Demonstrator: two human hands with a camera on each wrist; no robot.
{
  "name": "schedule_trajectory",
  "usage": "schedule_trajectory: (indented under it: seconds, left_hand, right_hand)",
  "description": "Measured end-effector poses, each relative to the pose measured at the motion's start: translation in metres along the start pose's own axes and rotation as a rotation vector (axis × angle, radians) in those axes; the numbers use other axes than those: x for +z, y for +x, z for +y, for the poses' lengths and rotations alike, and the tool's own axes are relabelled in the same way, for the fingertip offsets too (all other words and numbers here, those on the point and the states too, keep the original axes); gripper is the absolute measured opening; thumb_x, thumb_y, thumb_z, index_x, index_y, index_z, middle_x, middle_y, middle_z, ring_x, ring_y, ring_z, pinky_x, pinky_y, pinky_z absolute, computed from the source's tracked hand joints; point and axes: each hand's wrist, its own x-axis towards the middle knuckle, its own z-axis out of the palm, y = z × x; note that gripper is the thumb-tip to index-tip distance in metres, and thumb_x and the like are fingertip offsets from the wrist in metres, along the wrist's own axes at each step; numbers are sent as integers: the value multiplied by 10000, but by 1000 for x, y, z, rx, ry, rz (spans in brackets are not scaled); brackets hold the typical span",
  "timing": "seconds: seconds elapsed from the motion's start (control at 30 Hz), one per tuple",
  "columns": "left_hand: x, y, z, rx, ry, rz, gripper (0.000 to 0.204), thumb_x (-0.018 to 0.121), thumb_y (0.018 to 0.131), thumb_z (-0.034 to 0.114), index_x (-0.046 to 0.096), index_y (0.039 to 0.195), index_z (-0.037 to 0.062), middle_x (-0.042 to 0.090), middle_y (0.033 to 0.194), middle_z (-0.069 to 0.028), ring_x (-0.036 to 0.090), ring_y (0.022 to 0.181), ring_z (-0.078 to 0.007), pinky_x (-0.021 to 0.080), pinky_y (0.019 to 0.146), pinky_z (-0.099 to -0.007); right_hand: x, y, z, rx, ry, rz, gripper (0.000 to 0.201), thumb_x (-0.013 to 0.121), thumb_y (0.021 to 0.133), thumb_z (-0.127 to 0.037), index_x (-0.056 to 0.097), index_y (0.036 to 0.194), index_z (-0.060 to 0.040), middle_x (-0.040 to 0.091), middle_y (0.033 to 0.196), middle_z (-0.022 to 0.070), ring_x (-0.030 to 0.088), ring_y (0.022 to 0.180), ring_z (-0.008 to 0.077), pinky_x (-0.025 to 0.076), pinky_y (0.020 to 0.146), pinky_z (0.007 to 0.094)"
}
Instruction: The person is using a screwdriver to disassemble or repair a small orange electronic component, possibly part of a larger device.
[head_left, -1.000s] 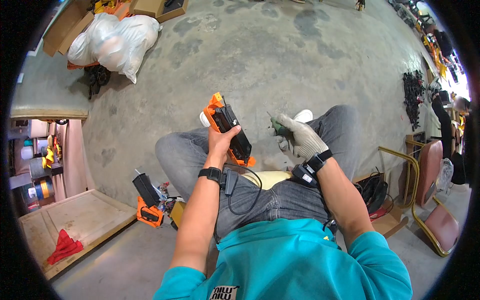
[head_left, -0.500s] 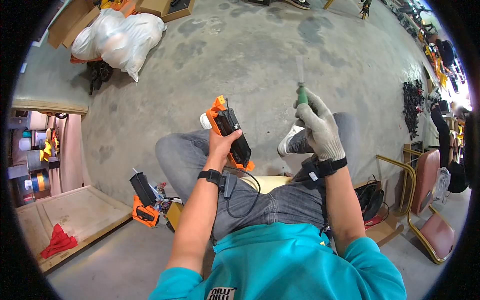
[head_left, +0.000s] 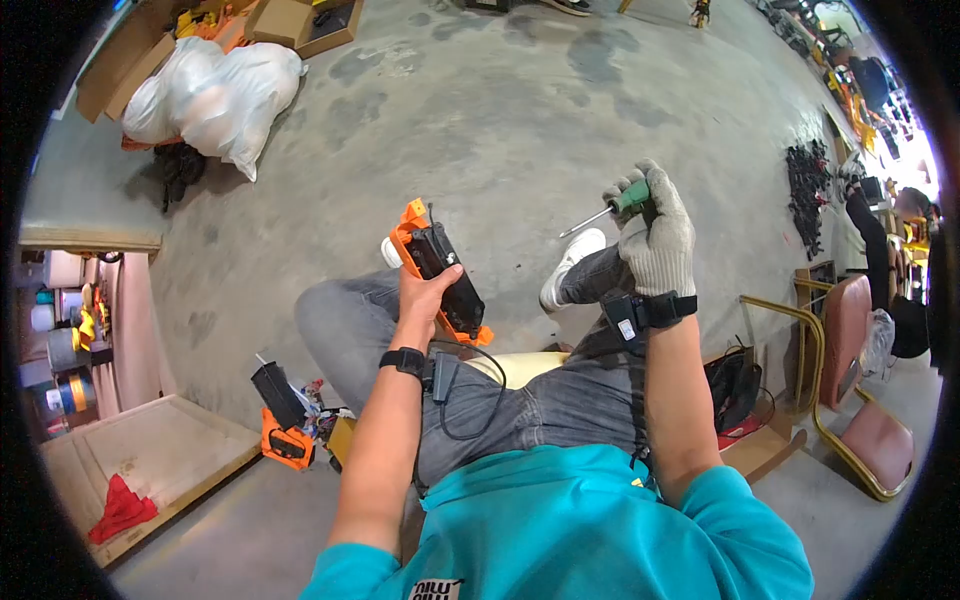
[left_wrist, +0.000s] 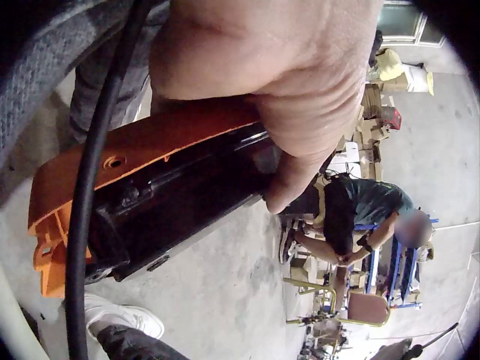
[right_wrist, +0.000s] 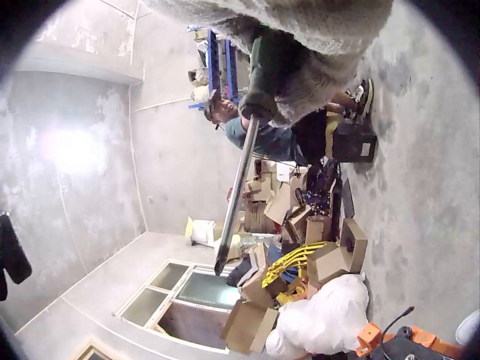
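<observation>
My bare left hand (head_left: pixel 424 300) grips a long black part with an orange plastic shell (head_left: pixel 458 290), thumb lying across the black side. In the left wrist view, the orange shell (left_wrist: pixel 142 146) runs along one side of the glossy black body (left_wrist: pixel 202 180). The palm hides part of it. A grey knit glove covers my right hand (head_left: pixel 660 235), raised above the right knee and apart from the part. Its fingers curl round the green handle of a screwdriver (head_left: pixel 630 196). The metal shaft (right_wrist: pixel 238 187) is bare, its tip pointing left and slightly down in the head view.
A similar black and orange piece (head_left: pixel 285 425) lies on the floor at left, beside a low wooden board (head_left: pixel 150 450) with a red cloth (head_left: pixel 122 508). White bags (head_left: pixel 215 105) sit at upper left. A metal-framed chair (head_left: pixel 870 450) stands right. Another person (left_wrist: pixel 367 210) sits farther off.
The right hand has risen and moved right, away from the black and orange part. The screwdriver, pointing away half a second ago, has swung round to point left. The left hand keeps its hold.
</observation>
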Motion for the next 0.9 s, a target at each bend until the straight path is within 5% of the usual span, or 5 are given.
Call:
schedule_trajectory:
  seconds: [0.3,0.43,0.6,0.83,0.9]
  left_hand:
    - [5,-3,7,32,22,-9,420,880,827,26,678,1194,66,743,1084,-19,716,996,-168,580,921,-339]
    - [8,-4,10,45,33,-69,401,854,846,16,670,1199,58,738,1087,-29,728,988,-190,590,919,-357]
    - [2,-1,5,-26,101,-74,457,818,867,-1,658,1289,70,742,1174,-46,723,1074,-211,563,995,-373]
    - [-9,10,-7,-120,161,-39,612,815,875,-8,578,1431,88,681,1322,-36,653,1222,-203,484,1114,-381]
    - [-15,12,-9,-149,287,-7,593,791,933,38,543,1469,85,661,1347,-41,636,1244,-230,491,1099,-401]
  right_hand:
    - [-43,37,-149,-463,-198,56,153,682,1050,-121,590,947,-55,600,834,36,596,666,120,535,589,254]
    - [-50,18,-199,-698,-505,315,172,677,1057,-204,632,1039,-39,623,865,40,591,668,130,513,583,282]
    - [-143,34,-181,-550,-1168,535,431,602,1052,-424,679,1096,-2,627,879,50,604,710,158,495,639,310]
    - [-379,44,-31,86,-1118,664,329,695,908,-328,730,893,-1,689,728,102,673,605,208,501,527,384]
    - [-347,24,-7,295,-1223,721,311,713,895,-276,743,941,31,704,745,111,722,736,253,553,605,414]
